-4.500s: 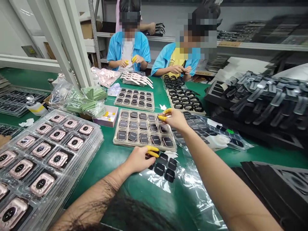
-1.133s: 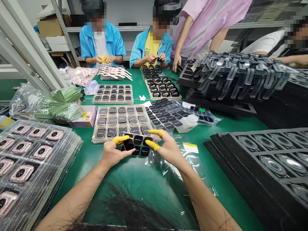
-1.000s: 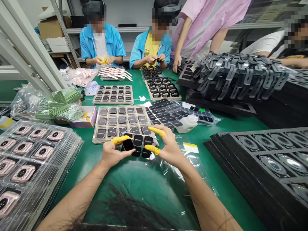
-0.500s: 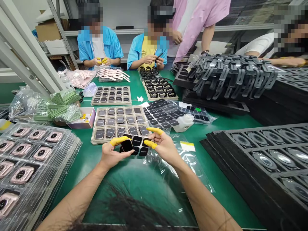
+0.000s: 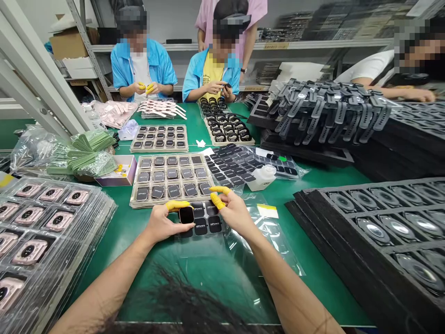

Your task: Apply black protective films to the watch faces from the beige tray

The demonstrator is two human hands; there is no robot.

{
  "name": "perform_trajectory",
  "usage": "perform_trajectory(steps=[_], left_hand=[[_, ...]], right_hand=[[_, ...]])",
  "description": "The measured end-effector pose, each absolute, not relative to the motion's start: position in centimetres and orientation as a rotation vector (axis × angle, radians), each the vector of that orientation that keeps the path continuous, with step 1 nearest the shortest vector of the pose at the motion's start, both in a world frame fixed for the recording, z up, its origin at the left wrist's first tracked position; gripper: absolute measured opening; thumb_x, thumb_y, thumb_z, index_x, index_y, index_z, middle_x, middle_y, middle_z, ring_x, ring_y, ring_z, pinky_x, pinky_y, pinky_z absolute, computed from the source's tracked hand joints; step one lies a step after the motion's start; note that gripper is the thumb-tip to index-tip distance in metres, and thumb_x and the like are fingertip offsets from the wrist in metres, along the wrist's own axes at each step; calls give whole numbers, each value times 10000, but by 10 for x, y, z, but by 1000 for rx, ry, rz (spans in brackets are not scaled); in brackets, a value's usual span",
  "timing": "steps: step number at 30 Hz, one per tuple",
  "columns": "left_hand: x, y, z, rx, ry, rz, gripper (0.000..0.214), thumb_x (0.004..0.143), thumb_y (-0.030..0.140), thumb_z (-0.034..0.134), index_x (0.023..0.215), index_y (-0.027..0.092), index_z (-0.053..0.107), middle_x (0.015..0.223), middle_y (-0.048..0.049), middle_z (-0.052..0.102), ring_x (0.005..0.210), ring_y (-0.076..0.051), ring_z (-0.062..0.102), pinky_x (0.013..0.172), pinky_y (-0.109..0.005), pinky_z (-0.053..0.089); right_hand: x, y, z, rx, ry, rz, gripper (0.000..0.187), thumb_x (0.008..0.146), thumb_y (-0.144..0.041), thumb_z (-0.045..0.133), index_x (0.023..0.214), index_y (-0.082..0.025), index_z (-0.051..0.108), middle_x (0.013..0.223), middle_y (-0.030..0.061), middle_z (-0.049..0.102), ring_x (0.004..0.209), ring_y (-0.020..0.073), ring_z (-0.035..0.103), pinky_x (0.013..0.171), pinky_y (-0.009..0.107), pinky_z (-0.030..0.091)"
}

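Observation:
My left hand (image 5: 160, 224), with a yellow finger cot on the thumb, pinches a small watch body (image 5: 187, 215) with a dark screen and pinkish rim just above the green table. My right hand (image 5: 233, 212), also wearing yellow finger cots, pinches thumb and forefinger together at the far edge of a clear film sheet (image 5: 205, 222) carrying black square protector stickers; what sits in the pinch is too small to name. Just beyond both hands lies a beige tray (image 5: 135, 184) of black-screened watch bodies.
Stacked clear trays of pink watches (image 5: 41, 222) fill the left. Black foam trays (image 5: 365, 222) sit at right, black straps (image 5: 333, 111) behind. A white bottle (image 5: 262, 177), sticker sheets (image 5: 243, 164), a small box (image 5: 120, 170) and green straps (image 5: 86, 153) lie ahead. Several people work across the table.
Over the last second my right hand drew in from spread fingers to a pinch at the film sheet. My left hand lowered slightly with the watch body. The standing person in pink moved back.

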State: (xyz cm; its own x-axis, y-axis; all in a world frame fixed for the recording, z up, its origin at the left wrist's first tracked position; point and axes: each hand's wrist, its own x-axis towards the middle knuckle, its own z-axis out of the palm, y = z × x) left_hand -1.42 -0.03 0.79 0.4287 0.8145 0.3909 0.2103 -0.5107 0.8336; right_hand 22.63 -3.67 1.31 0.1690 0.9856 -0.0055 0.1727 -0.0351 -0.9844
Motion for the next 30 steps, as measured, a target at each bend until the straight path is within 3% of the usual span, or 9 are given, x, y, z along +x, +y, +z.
perform_trajectory(steps=[4, 7, 14, 19, 25, 30], left_hand=[[-16, 1, 9, 2016, 898, 1090, 415, 663, 316, 904, 1030, 166, 782, 1000, -82, 825, 881, -260, 799, 913, -382, 668], [-17, 1, 12, 2105, 883, 1117, 384, 678, 313, 899, 1015, 171, 781, 986, -77, 827, 877, -259, 799, 900, -380, 668], [-17, 2, 9, 2219, 800, 1203, 374, 705, 319, 891, 1032, 182, 772, 975, -72, 828, 866, -229, 800, 870, -342, 665], [-16, 2, 7, 2209, 863, 1230, 397, 697, 317, 897, 1044, 175, 770, 1006, -78, 826, 878, -233, 800, 876, -346, 665], [-17, 3, 6, 2164, 901, 1234, 407, 678, 318, 908, 1034, 172, 774, 1010, -81, 826, 885, -241, 801, 894, -360, 664], [-17, 2, 5, 2195, 880, 1215, 387, 701, 325, 893, 1043, 189, 774, 1014, -71, 826, 891, -237, 801, 890, -355, 662]], right_hand=[[228, -38, 16, -1320, -1246, 1108, 627, 729, -453, 832, 1278, -246, 612, 894, -20, 619, 684, 111, 559, 668, 288, 501], [228, -38, 18, -1320, -1232, 1116, 558, 713, -403, 849, 1202, -235, 639, 792, -46, 593, 676, 115, 568, 691, 296, 515], [228, -35, 15, -1373, -1143, 1135, 436, 749, -506, 807, 1053, -228, 667, 683, -32, 647, 615, 140, 597, 592, 293, 514], [230, -35, 14, -1358, -1163, 1116, 455, 747, -540, 812, 1036, -210, 694, 828, 22, 702, 732, 155, 644, 664, 304, 540], [229, -38, 14, -1403, -1267, 1131, 566, 765, -520, 819, 1217, -216, 664, 612, -78, 549, 544, 107, 491, 576, 278, 453], [230, -33, 8, -1327, -1236, 1089, 501, 740, -497, 832, 1129, -220, 680, 824, -10, 644, 653, 126, 563, 586, 275, 476]])
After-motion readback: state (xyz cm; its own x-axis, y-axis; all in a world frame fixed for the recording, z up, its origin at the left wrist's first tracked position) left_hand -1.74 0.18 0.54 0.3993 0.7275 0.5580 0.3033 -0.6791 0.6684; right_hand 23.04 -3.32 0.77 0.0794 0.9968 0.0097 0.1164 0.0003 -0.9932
